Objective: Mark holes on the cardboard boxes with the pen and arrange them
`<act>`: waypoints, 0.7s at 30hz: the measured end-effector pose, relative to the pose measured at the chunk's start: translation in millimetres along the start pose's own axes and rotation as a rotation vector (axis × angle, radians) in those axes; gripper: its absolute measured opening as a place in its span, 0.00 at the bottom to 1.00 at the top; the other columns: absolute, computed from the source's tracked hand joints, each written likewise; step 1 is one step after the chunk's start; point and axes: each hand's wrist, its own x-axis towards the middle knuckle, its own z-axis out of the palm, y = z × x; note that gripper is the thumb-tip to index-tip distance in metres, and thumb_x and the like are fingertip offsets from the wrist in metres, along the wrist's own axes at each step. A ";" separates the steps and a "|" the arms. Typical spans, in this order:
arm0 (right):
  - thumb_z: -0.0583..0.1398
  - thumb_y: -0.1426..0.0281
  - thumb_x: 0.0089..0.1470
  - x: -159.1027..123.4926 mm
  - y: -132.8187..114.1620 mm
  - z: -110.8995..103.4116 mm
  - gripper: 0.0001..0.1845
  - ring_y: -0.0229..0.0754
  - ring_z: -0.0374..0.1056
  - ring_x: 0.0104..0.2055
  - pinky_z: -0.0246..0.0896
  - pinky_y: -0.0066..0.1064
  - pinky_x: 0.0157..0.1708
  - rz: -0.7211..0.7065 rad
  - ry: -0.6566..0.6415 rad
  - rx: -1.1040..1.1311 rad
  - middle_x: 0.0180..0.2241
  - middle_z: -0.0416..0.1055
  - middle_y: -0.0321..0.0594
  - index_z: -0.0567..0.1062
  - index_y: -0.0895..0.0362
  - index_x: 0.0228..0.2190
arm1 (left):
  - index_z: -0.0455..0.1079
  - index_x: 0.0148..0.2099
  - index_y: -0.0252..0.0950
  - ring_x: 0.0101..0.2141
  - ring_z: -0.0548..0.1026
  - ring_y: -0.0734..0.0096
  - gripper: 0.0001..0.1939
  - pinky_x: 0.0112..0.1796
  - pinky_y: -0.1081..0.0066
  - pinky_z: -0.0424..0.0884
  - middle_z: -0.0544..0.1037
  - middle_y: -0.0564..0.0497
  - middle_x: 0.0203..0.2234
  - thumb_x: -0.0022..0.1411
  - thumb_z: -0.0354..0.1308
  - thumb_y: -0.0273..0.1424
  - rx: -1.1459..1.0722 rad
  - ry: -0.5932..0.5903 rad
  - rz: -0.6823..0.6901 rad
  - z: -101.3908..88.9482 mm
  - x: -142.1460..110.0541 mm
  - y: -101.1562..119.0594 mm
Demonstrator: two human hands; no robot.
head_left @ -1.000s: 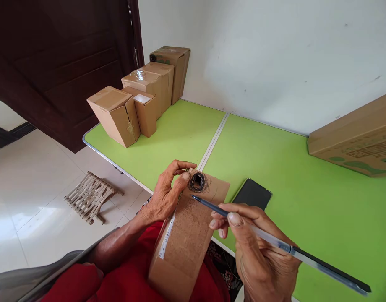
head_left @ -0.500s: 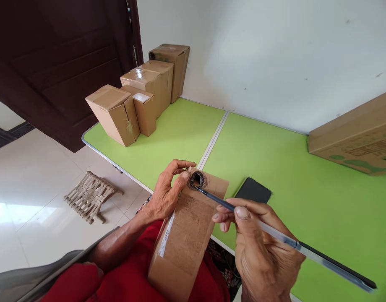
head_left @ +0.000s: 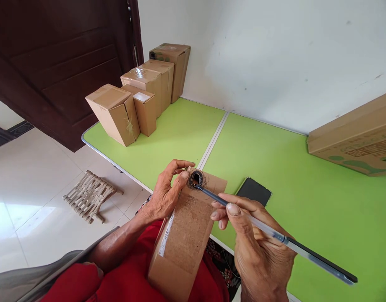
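A cardboard box (head_left: 186, 235) is propped on the lap against the table edge, gripped at its top corner by the left hand (head_left: 166, 195). A pen (head_left: 275, 236) is pinched in the right hand (head_left: 259, 247), tip set on the black scribbled patch (head_left: 196, 179). Beyond, a phone (head_left: 253, 191) lies on the green table (head_left: 275, 159); five sealed boxes (head_left: 139, 96) are lined up at the far left corner.

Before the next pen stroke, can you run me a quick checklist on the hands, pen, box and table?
1. Left hand steadying the brown cardboard box at its top edge: ok.
2. Right hand gripping the long clear-barrelled pen: ok.
3. Pen tip on the black scribbled ring near the box's top: ok.
4. Box resting flat on the green table: not ok, it leans over the near edge.
5. Black phone clear of the pen hand: ok, apart.
6. Ink flow: cannot tell.
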 end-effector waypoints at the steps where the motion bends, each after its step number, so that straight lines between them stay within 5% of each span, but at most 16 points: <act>1: 0.67 0.61 0.69 0.0 -0.2 -0.1 0.08 0.35 0.76 0.29 0.70 0.23 0.27 -0.005 -0.006 -0.004 0.36 0.82 0.38 0.86 0.48 0.43 | 0.74 0.58 0.37 0.49 0.77 0.59 0.21 0.52 0.62 0.70 0.82 0.45 0.48 0.81 0.48 0.46 0.002 0.002 0.000 -0.1 0.1 0.0; 8: 0.68 0.62 0.68 -0.9 2.7 -0.8 0.08 0.37 0.76 0.30 0.70 0.26 0.27 -0.015 -0.019 0.005 0.36 0.83 0.39 0.86 0.49 0.44 | 0.75 0.58 0.37 0.48 0.77 0.59 0.22 0.52 0.62 0.70 0.82 0.45 0.47 0.81 0.48 0.46 0.013 0.011 -0.003 0.2 0.6 -0.7; 18: 0.71 0.58 0.60 21.9 10.9 -10.2 0.13 0.40 0.73 0.24 0.63 0.29 0.22 0.043 0.298 0.237 0.26 0.79 0.38 0.85 0.56 0.37 | 0.74 0.57 0.36 0.48 0.77 0.59 0.23 0.53 0.61 0.70 0.82 0.44 0.49 0.80 0.48 0.48 -0.015 0.013 -0.022 -0.6 0.7 -2.8; 21: 0.69 0.57 0.62 27.1 25.7 -16.3 0.14 0.40 0.73 0.25 0.63 0.29 0.22 0.047 0.334 0.138 0.28 0.80 0.37 0.84 0.56 0.40 | 0.73 0.58 0.37 0.48 0.77 0.58 0.24 0.53 0.60 0.70 0.82 0.44 0.48 0.79 0.48 0.49 -0.031 0.013 -0.040 -0.6 0.8 -4.1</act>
